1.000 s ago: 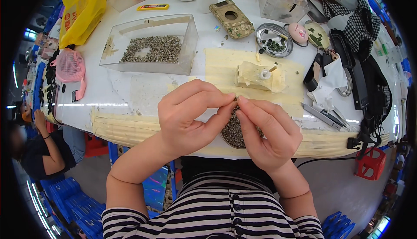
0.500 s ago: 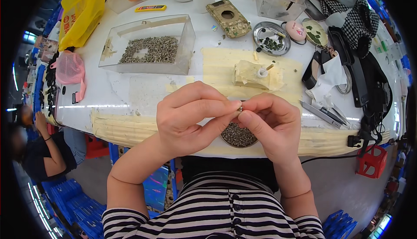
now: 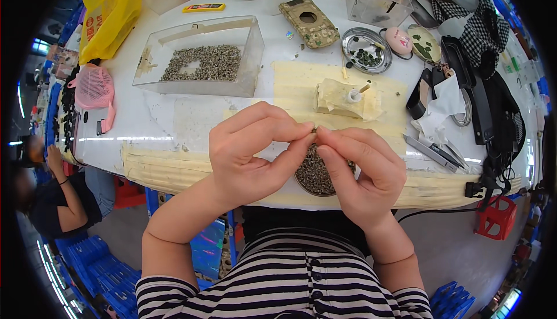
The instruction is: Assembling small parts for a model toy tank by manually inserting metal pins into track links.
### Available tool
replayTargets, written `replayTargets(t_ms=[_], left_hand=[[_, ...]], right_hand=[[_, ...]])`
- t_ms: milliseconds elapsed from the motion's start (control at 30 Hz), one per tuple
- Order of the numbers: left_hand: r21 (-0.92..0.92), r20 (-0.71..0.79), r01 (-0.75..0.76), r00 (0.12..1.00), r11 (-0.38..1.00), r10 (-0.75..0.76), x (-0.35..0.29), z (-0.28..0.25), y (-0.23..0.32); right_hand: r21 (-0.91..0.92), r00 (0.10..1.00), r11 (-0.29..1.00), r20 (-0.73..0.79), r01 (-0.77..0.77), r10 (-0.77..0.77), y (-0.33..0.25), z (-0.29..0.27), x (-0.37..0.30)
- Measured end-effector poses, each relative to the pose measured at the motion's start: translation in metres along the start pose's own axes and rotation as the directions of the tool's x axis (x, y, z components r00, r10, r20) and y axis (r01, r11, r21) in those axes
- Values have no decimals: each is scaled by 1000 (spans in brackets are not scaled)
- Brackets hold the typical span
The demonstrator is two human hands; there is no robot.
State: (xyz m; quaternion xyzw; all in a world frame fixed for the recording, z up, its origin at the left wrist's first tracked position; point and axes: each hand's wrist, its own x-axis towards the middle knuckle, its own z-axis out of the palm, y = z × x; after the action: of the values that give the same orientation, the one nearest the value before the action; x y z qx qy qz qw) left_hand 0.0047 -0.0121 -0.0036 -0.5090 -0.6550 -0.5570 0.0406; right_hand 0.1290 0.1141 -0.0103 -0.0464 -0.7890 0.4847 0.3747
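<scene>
My left hand (image 3: 246,153) pinches a tiny dark metallic piece (image 3: 314,130) between thumb and forefinger, above the table's near edge. My right hand (image 3: 371,171) meets it from the other side, fingers curled and the forefinger tip against the piece. The right thumb sits lower, a little apart from that fingertip. Whether the right fingers hold something of their own is hidden. Below both hands stands a round dish of small metal pieces (image 3: 316,174), partly covered by my right hand. Beyond them is a block wrapped in cream tape (image 3: 342,101) with a small white cup and stick on it.
A clear box (image 3: 252,58) of similar pieces stands at left. Farther back lie a camouflage-patterned case (image 3: 309,22) and a metal dish (image 3: 348,37) with dark green bits. Tweezers (image 3: 432,151), a white tissue and black straps lie right. A person (image 3: 64,200) sits at far left.
Both hands have risen slightly away from me with the tiny piece. The right thumb has moved down from the piece, and more of the round dish shows.
</scene>
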Motion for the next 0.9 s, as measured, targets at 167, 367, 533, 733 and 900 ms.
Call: replayTargets(t_ms=[167,367,533,733,900], left_hand=[[-34,16,-47,999,998,47,-2,-1,-2],[-11,56,-207,977,978,207,-1,-2,-2],[22,72,-274,960,961,272,2,-1,-2],[38,77,-253,965,967,249,0,1,-2],[103,56,-176,984,979,171,0,4,1]], right_hand=[[412,922,825,181,-387,342,2,-8,0],[670,810,472,378,-573,448,3,-17,3],[644,788,469,397,-605,471,1,-18,4],[588,772,509,387,-628,504,-2,-18,4],[132,986,977,36,-169,165,-2,-9,2]])
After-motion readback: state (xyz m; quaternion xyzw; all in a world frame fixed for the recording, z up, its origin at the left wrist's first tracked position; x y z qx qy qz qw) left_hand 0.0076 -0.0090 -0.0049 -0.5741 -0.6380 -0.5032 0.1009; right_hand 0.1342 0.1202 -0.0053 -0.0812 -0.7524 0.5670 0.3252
